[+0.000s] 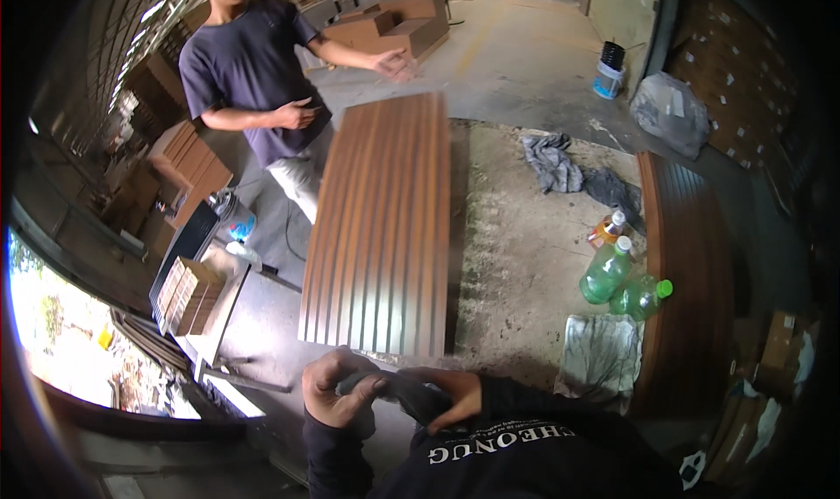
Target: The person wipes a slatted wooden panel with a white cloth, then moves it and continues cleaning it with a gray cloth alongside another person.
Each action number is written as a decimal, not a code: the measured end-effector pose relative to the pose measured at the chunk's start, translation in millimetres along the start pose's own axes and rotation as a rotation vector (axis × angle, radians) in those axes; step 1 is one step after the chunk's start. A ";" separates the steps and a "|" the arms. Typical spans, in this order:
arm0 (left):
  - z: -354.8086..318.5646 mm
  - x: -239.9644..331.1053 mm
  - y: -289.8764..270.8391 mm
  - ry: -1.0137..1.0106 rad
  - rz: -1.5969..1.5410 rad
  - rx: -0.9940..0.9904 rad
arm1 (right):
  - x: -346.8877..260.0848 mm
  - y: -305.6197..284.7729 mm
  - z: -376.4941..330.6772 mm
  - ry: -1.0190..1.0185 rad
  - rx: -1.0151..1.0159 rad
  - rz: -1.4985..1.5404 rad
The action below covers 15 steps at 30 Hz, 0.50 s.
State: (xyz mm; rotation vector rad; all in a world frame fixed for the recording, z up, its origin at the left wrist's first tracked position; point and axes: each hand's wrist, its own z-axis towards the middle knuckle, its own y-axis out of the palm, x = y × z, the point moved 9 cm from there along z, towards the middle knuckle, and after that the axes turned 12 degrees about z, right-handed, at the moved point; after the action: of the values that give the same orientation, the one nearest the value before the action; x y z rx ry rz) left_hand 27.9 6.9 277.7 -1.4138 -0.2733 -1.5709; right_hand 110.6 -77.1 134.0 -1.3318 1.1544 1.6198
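My left hand and my right hand both grip a dark grey cloth close to my chest, at the near edge of the worktable. Just beyond my hands lies a long brown ribbed wooden panel, stretching away from me across the table. A person in a dark blue shirt stands at the far left end of the panel, one arm stretched out over it.
Two green plastic bottles and a small orange-capped bottle stand on the table's right side beside a second brown panel. Grey rags lie farther back, a whitish cloth nearer. Stacked panels sit at left.
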 end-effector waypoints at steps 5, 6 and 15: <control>0.3 -9.6 -18.9 -0.015 0.094 0.059 | 25.8 -37.3 12.8 -0.088 0.371 -0.090; 0.9 -18.2 -30.0 -0.043 0.111 0.106 | 25.5 -43.0 12.9 -0.058 0.306 -0.094; 190.7 -215.5 -34.6 -0.005 0.107 0.119 | -17.5 -211.4 80.9 0.152 0.352 -0.325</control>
State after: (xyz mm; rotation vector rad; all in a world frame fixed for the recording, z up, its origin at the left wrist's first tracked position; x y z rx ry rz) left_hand 93.2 265.7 164.7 -1.3192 -0.2845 -1.4409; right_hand 283.3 69.2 116.5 -1.3420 1.1761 1.0455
